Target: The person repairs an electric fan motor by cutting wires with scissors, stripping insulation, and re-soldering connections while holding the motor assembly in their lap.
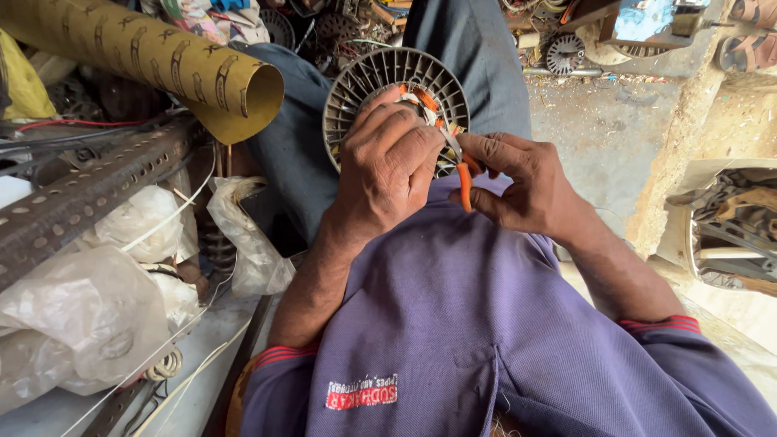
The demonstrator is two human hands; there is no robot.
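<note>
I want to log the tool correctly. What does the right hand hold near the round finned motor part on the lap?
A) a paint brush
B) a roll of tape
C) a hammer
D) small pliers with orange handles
D: the right hand grips orange-handled pliers, their tip at the finned motor part that the left hand covers.

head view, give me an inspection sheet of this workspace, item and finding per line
surface: no bench; the round slotted motor housing rests on the person's lap.
job's things: orange and white wires sit inside the housing; orange-handled pliers point into it.
clutter: rolled brown sheet, perforated metal angle bar and plastic bags at one side.
hands: left hand presses on the housing; right hand grips the pliers.
cables: red wire and white cords near the bags.
surroundings: dusty concrete floor with fan-like parts.
</note>
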